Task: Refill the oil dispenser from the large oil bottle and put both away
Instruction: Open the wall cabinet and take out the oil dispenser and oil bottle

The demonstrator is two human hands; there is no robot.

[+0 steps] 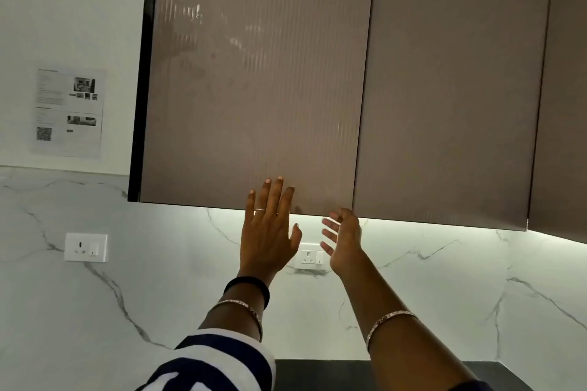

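Oil dispenser and large oil bottle: neither in view, so whereabouts cannot be told. Largest, the wall cabinet's ribbed brown door (254, 89), shut, a second door (451, 89) just right of it. Below the cabinet, marbled white backsplash (428, 279), lit along the cabinet's underside. Left of the cabinet, a printed sheet (68, 111) on the wall. Below the cabinet, dark surface (317, 374) at the bottom edge. Left hand (270, 232) spread flat, fingers against the door's lower edge, holding nothing. Right hand (343, 238) just beside it, open, fingers loosely curled under the door's bottom corner, empty. Two sockets (85, 247) (309, 256) under the cabinet.
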